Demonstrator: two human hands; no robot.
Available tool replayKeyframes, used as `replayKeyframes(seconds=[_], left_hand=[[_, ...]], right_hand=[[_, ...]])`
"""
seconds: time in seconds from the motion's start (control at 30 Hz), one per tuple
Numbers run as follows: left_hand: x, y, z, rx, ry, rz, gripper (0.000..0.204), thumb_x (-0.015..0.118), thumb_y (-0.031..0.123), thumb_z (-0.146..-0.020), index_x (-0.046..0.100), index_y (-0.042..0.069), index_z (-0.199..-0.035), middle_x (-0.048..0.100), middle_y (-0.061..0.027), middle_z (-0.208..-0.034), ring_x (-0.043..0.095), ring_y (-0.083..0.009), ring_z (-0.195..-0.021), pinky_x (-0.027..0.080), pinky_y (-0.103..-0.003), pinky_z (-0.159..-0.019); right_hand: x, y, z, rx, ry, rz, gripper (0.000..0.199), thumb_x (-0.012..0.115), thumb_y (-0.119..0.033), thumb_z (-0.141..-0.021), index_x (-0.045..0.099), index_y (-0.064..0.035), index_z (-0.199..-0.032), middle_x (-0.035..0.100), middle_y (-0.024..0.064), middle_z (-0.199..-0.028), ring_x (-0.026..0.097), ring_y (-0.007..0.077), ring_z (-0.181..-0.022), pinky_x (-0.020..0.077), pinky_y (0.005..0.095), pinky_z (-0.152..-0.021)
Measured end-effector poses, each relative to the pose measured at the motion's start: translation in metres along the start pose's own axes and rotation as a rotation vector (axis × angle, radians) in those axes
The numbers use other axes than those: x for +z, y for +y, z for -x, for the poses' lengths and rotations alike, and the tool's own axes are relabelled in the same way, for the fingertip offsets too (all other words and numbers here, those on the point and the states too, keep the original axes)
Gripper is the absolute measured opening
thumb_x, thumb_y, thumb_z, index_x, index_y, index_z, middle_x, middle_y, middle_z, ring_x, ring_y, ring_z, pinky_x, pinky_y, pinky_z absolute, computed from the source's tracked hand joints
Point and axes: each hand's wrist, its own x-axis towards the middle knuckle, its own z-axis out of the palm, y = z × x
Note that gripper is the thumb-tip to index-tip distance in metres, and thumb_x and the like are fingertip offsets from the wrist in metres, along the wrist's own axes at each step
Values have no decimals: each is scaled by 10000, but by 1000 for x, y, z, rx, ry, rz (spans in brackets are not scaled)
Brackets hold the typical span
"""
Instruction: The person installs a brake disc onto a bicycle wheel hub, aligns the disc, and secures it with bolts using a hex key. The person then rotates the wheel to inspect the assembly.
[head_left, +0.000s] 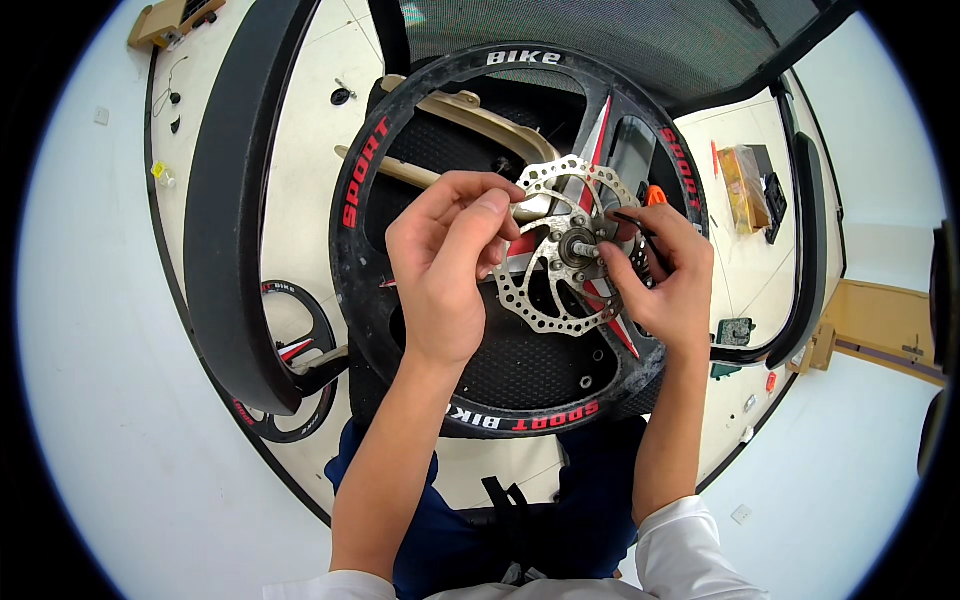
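A black bicycle wheel [358,300] with red and white marks lies flat in front of me. On its hub sits a silver, perforated brake disc [545,318], with the axle [586,251] standing up through the middle. My left hand [447,262] is closed in a pinch at the disc's left rim; whatever is between its fingertips is too small to make out. To the right of the axle, my right hand [668,268] grips a thin, black, bent hex key [632,220], its thumb close to the axle end. The fingers partly hide the key.
The wheel rests on a chair with a mesh back [600,45] and a thick black armrest [235,215]. Pale frame tubes [480,125] and an orange-handled item [655,195] show through the wheel. Another wheel [322,335] is at the left; a box [745,190] lies right.
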Motion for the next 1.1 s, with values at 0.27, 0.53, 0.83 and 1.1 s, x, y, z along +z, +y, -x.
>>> replayKeyframes(seconds=[0.27,0.53,0.83,1.1], left_hand=[[0,1,-1,3,0,0,303,573,238,-948,671,-40,-1023,601,-40,-765,494,-90,-653,359,-230,-577],[3,-2,-1,20,29,116,218,602,141,-960,698,-53,-989,625,-21,-732,475,-25,-603,328,-182,-539],[0,0,-1,-16,2,5,300,582,238,-943,669,-38,-1023,598,-38,-766,487,-92,-657,355,-232,-583],[-1,0,-1,-20,-4,22,301,582,242,-946,670,-34,-1030,599,-33,-772,484,-89,-659,355,-231,-585]], right_hand=[[4,3,0,-11,-32,11,119,750,10,-823,735,24,-940,686,108,-876,678,224,-706,521,296,-617],[8,6,0,-18,2,25,132,793,-18,-816,729,23,-923,689,105,-857,682,229,-698,529,304,-600],[5,-4,0,1,3,62,160,809,-27,-799,735,24,-931,695,101,-858,680,211,-689,524,306,-577],[5,0,2,-8,14,74,128,793,-8,-807,749,26,-923,707,93,-885,680,202,-697,525,285,-596]])
